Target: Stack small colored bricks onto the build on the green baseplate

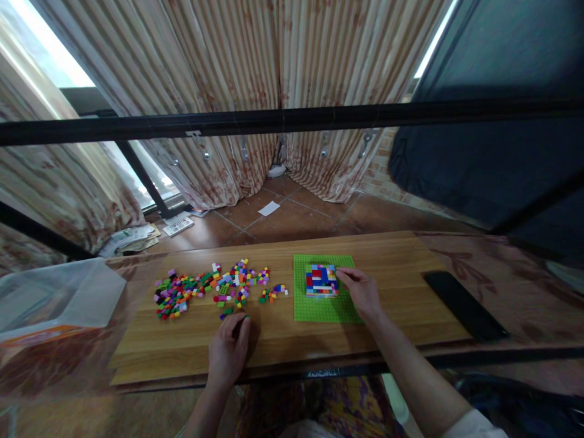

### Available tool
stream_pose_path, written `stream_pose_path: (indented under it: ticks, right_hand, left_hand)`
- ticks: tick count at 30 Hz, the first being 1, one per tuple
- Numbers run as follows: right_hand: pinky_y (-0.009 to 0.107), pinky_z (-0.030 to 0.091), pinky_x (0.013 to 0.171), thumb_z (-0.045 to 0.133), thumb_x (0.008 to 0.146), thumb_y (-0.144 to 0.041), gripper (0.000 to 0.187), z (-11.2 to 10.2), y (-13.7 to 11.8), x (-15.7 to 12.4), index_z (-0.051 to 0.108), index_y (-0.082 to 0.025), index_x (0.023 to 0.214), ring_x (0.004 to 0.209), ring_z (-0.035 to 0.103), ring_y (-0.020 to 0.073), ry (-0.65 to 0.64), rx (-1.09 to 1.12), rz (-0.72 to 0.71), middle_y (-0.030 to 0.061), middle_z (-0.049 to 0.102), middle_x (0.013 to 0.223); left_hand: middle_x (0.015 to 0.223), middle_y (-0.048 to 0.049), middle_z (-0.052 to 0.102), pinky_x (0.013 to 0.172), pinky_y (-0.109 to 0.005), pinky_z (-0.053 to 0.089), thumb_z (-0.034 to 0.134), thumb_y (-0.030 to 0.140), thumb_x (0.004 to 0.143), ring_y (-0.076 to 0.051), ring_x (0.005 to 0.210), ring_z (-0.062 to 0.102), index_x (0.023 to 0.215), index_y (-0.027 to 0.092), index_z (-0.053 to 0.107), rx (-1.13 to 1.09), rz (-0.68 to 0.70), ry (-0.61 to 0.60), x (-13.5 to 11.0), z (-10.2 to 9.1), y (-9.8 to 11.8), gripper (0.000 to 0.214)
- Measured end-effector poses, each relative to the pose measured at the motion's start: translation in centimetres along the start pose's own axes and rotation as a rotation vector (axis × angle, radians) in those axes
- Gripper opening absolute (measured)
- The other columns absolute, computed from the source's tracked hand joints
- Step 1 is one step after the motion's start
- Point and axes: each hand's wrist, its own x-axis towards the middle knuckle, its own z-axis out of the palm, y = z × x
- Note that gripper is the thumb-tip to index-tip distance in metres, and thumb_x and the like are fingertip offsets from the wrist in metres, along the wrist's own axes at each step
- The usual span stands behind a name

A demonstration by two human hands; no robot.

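A small layered structure of colourful building bricks (pixel 322 281) sits on a green studded baseplate (pixel 302 309), right of the table's middle. My right hand (pixel 362 293) reaches over the plate's right side, thumb and forefinger pinched at the structure's upper right edge. Its fingertips cover whatever brick is between them. My left hand (pixel 229 348) rests near the front of the table with curled fingers, thumb against forefinger. A tiny dark green bit shows at its fingertips, too small to name. Just beyond it lie a few loose green and blue bricks (pixel 227 312).
Loose bricks (pixel 176 295) in many colours spread over the left half of the wooden table (pixel 269 331). A black phone-like slab (pixel 465 305) lies at the right end. Off the left end stands a translucent plastic bin (pixel 59 295). A dark metal bar (pixel 292 118) crosses beyond the table.
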Motion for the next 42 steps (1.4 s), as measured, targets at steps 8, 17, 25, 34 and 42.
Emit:
stream_pose_path:
  ticks: [8, 17, 25, 34, 42]
  right_hand:
    - [0.027, 0.046, 0.057, 0.084, 0.048, -0.048, 0.037, 0.2, 0.3, 0.6, 0.074, -0.02, 0.071, 0.065, 0.062, 0.0162, -0.044, 0.071, 0.1, 0.0024, 0.072, 0.072]
    - [0.024, 0.047, 0.053, 0.088, 0.044, -0.039, 0.041, -0.1, 0.1, 1.1, 0.071, -0.019, 0.076, 0.059, 0.061, 0.013, -0.116, 0.13, 0.195, 0.0006, 0.071, 0.072]
    - [0.025, 0.048, 0.05, 0.083, 0.052, -0.034, 0.043, -0.4, -0.7, 1.7, 0.074, -0.019, 0.092, 0.053, 0.06, 0.0128, -0.212, 0.095, 0.273, 0.001, 0.07, 0.066]
    - [0.024, 0.048, 0.05, 0.082, 0.054, -0.029, 0.036, -0.4, -1.0, 2.0, 0.074, -0.019, 0.087, 0.049, 0.056, 0.0109, -0.223, 0.07, 0.319, -0.0023, 0.065, 0.057]
    - [0.029, 0.053, 0.053, 0.081, 0.055, -0.031, 0.036, -0.1, -0.6, 2.1, 0.073, -0.019, 0.088, 0.055, 0.062, 0.0151, -0.245, 0.063, 0.286, 0.0017, 0.07, 0.066]
  left_hand:
    - [0.086, -0.007, 0.071, 0.073, -0.031, 0.055, 0.049, 0.04, 0.091, -0.02, 0.079, 0.068, 0.09, 0.018, 0.066, 0.028, 0.035, 0.008, -0.2, 0.1, 0.2, 0.028]
    - [0.086, -0.0066, 0.07, 0.072, -0.03, 0.053, 0.049, 0.039, 0.09, -0.02, 0.079, 0.067, 0.092, 0.019, 0.065, 0.023, 0.02, 0.004, -0.5, 0.3, 0.2, 0.026]
    - [0.088, -0.0065, 0.07, 0.074, -0.031, 0.053, 0.05, 0.039, 0.09, -0.02, 0.081, 0.067, 0.093, 0.019, 0.065, 0.0, 0.015, -0.012, -0.5, 0.3, 0.5, 0.025]
    - [0.087, -0.0058, 0.069, 0.073, -0.03, 0.051, 0.049, 0.038, 0.091, -0.019, 0.081, 0.066, 0.093, 0.018, 0.065, 0.028, -0.004, -0.038, -0.6, 0.4, 0.5, 0.025]
    - [0.088, -0.0065, 0.069, 0.074, -0.03, 0.052, 0.049, 0.038, 0.091, -0.02, 0.081, 0.067, 0.092, 0.018, 0.065, 0.016, 0.015, -0.027, -0.6, 0.3, 0.7, 0.025]
